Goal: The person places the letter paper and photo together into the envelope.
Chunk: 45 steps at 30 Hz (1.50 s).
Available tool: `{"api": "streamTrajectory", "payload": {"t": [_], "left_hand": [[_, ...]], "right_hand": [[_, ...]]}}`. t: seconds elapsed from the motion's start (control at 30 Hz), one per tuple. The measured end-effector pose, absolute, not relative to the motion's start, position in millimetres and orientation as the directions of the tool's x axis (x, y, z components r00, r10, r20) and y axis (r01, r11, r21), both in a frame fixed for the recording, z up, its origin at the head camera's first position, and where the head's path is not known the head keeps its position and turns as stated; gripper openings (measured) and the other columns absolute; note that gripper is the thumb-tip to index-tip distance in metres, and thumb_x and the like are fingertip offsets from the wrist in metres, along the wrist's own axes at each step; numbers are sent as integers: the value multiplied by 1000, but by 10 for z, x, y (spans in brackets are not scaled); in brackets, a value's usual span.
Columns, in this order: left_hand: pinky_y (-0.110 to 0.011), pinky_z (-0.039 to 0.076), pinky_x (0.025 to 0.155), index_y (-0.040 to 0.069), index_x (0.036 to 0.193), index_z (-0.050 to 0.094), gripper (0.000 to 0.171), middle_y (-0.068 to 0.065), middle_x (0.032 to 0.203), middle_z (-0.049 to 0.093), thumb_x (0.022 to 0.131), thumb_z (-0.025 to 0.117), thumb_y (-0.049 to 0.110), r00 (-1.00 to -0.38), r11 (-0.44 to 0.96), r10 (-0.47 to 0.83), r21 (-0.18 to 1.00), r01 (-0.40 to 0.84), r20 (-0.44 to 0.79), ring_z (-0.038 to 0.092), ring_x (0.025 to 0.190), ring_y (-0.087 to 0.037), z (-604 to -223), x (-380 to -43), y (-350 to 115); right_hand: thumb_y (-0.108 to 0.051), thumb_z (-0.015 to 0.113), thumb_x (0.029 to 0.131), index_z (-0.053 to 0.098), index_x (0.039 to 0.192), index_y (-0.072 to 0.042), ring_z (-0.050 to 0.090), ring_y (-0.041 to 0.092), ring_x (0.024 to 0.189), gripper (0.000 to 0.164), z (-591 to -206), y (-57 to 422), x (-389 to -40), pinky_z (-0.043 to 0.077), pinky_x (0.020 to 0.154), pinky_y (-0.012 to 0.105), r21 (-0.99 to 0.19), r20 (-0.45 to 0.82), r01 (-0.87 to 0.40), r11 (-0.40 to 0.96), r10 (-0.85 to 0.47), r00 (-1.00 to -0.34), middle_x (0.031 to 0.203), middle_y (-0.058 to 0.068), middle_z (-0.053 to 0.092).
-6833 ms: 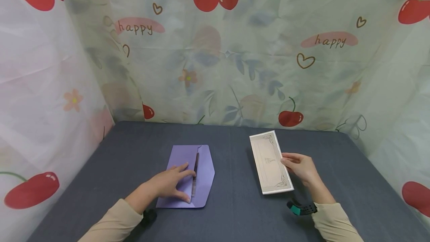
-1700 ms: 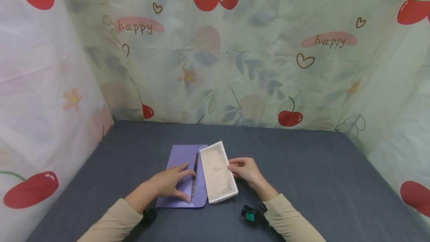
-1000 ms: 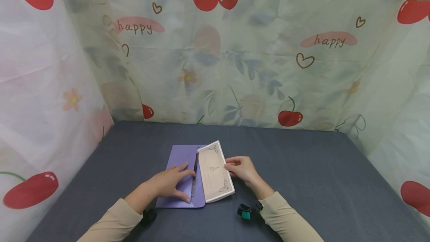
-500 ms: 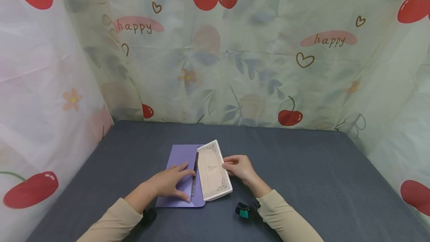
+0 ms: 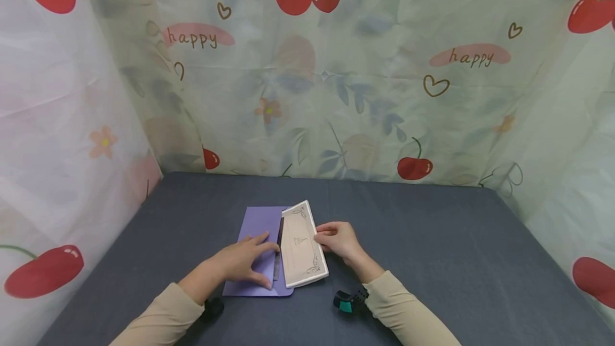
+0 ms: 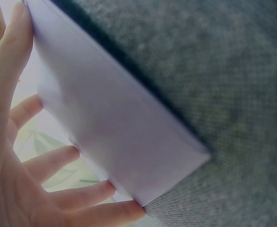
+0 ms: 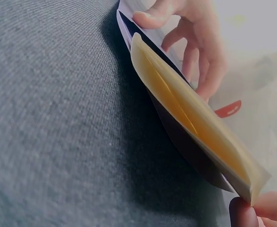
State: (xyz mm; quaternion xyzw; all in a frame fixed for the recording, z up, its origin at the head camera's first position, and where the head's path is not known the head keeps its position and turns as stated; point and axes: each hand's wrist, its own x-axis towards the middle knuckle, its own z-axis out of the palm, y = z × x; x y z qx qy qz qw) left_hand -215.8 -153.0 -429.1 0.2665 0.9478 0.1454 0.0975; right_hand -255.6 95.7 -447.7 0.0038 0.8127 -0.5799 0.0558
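On the table lies a purple envelope [image 5: 260, 219], its dark slot open lengthwise and its flap toward the right. My left hand [image 5: 243, 260] rests on its body with fingers spread; fingertips also touch the envelope [image 6: 110, 118] in the left wrist view. Between thumb and fingers, my right hand [image 5: 342, 241] pinches the right edge of a cream folded card [image 5: 304, 252] with ornamental corners. The card is tilted over the flap, its left edge beside the slot. In the right wrist view the card [image 7: 178, 111] gapes at its near end. Most of the flap is hidden beneath it.
A dark grey cloth covers the table [image 5: 432, 239]. Fabric walls [image 5: 307, 95] with cherries and "happy" prints stand behind and at both sides. A black and teal wrist device [image 5: 349, 301] sits below the right wrist.
From the right side of the table, my right hand has carried the card left onto the envelope's flap, creeping closer to the slot lately. My left hand has stayed in place.
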Motion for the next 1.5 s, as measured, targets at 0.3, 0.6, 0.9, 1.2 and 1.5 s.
{"api": "streamTrajectory", "payload": {"t": [0.3, 0.6, 0.9, 1.2, 1.5], "left_hand": [[-62, 39, 95, 25, 127, 50, 74, -20, 148, 35, 65, 74, 58, -848, 839, 506, 319, 441, -158, 38, 128, -52, -4277, -2157, -1508], [-61, 39, 96, 26, 127, 50, 74, -19, 148, 35, 65, 74, 58, -852, 844, 494, 334, 420, -176, 38, 129, -49, -4253, -2148, -1502], [-63, 38, 96, 26, 127, 50, 74, -19, 148, 35, 65, 74, 58, -852, 843, 497, 328, 427, -168, 38, 128, -52, -4256, -2149, -1499], [-63, 37, 96, 26, 128, 50, 74, -19, 149, 34, 66, 73, 59, -849, 841, 500, 329, 428, -172, 37, 128, -53, -4265, -2154, -1502], [-63, 38, 96, 28, 128, 49, 74, -18, 149, 34, 66, 73, 60, -850, 846, 495, 323, 425, -179, 37, 128, -53, -4266, -2157, -1498]], "right_hand": [[0, 70, 77, 66, 99, 8, 64, 9, 64, 24, -4495, 909, -2543, 56, 60, 26, -952, -104, 79, 296, -70, -992, 82, 14, 71], [2, 69, 77, 61, 103, 11, 61, 6, 62, 29, -4505, 861, -2497, 56, 59, 25, -966, -95, 66, 250, -107, -990, 79, 12, 69], [2, 69, 78, 58, 107, 9, 61, 7, 62, 31, -4513, 822, -2466, 56, 60, 28, -962, -96, 65, 266, -107, -990, 81, 15, 68], [3, 67, 79, 56, 109, 10, 61, 7, 64, 32, -4514, 784, -2443, 56, 61, 28, -967, -102, 70, 244, -122, -987, 83, 16, 67], [-2, 66, 83, 57, 112, 8, 63, 8, 67, 32, -4486, 742, -2407, 57, 63, 28, -957, -118, 78, 279, -128, -985, 89, 17, 67]]}}
